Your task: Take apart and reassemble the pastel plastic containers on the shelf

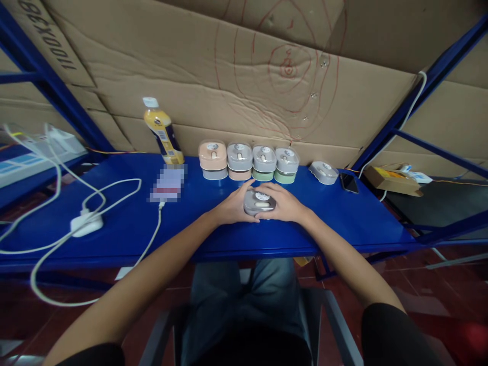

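Near the front middle of the blue table [244, 244], a grey container with a clear lid [260, 202] is clasped between both hands. My left hand [234, 206] wraps its left side, and my right hand [287, 204] curls round its right side. A round label shows on the lid. Behind the hands stand two-layer stacks of similar containers: one with a peach top [213, 155] and several with grey tops [240, 156]. Another grey container [324, 173] sits alone to their right.
A yellow bottle [163, 132] stands at the back left, beside a blurred-out rectangle [168, 184] with a white cable. A white charger [87, 223] and loops of cable lie at left. At right are a phone [349, 183] and an open cardboard box [392, 180].
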Action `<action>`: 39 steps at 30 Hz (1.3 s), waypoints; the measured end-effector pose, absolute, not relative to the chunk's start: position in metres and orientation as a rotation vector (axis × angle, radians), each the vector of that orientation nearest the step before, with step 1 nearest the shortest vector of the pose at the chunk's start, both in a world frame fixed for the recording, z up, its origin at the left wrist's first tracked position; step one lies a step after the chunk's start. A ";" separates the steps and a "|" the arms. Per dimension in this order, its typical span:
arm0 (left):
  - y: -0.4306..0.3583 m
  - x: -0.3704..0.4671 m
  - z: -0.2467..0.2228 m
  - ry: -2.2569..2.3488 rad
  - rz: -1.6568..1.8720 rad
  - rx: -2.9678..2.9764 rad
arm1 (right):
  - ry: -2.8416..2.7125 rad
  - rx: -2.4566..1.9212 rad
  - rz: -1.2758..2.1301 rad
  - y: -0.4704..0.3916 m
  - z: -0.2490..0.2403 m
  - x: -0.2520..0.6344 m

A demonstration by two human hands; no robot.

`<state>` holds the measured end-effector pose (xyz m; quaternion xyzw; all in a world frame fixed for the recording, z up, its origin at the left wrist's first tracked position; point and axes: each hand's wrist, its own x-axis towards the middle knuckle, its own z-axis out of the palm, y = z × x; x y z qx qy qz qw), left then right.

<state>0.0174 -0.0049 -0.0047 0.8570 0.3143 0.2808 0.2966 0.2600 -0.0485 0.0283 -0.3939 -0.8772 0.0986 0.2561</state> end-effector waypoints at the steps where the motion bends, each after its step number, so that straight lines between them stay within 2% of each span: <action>1: -0.005 0.017 -0.005 0.841 0.743 2.282 | -2.386 -1.093 0.242 -0.054 0.028 0.262; 6: -0.003 0.017 -0.007 0.848 0.769 2.293 | -2.371 -1.312 0.148 -0.104 0.027 0.293; 12: -0.002 0.019 -0.005 0.917 0.717 2.342 | -2.090 -1.879 -0.157 -0.143 0.020 0.356; 20: -0.002 0.018 -0.005 0.916 0.699 2.355 | -1.882 -2.052 -0.303 -0.071 0.016 0.397; 27: -0.004 0.018 -0.002 0.934 0.695 2.351 | -1.626 -1.991 -0.514 -0.037 0.032 0.409; 34: -0.002 0.018 -0.002 0.927 0.715 2.361 | -1.734 -1.749 -0.390 -0.011 0.043 0.366; 39: -0.002 0.018 -0.003 0.908 0.744 2.372 | -1.713 -1.930 -0.288 0.024 0.060 0.303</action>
